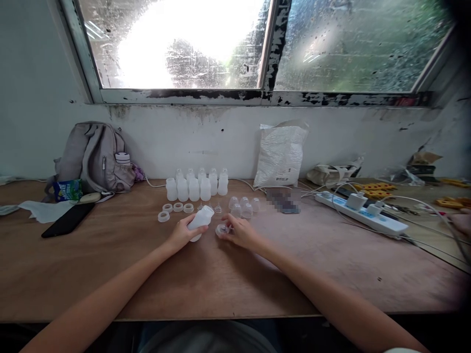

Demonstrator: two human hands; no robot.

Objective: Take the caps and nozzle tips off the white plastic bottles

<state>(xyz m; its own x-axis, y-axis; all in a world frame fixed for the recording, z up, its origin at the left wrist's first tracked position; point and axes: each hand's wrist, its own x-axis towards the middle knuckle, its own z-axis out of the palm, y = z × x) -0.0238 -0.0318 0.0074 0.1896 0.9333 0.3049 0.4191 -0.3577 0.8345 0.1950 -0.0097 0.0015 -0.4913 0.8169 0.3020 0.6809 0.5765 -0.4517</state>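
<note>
The left hand [184, 233] is closed round a bottle [200, 220], white and cloudy, which it holds tilted above the table [147, 279], the open mouth up and leaning to the right. The right hand [239, 231], just beside it, grips a clear ring [222, 229] between thumb and fingers, near the tabletop; whether the ring touches the wood I cannot tell. The two hands are apart, and so are the bottle and the ring. Just beyond them, small clear teats [218, 208] stand on the table, partly hidden by the held bottle. Left of these lie loose rings [178, 207], four of them, three roughly in a row and one nearer the person. To the right is a cluster of clear caps [246, 210]. Behind, more bottles [193, 189] stand upright in two rows, the front ones without tops and the back ones topped. Farther left are a black phone [68, 220], a white tissue [46, 212], a green and blue packet [68, 190] and a grey backpack [91, 157] against the wall. To the right, a white bag [281, 157] leans on the wall, and a power strip [362, 214] with plugs and cables lies slantwise. At the far right edge, another person's hand [461, 221] is partly in view.
</note>
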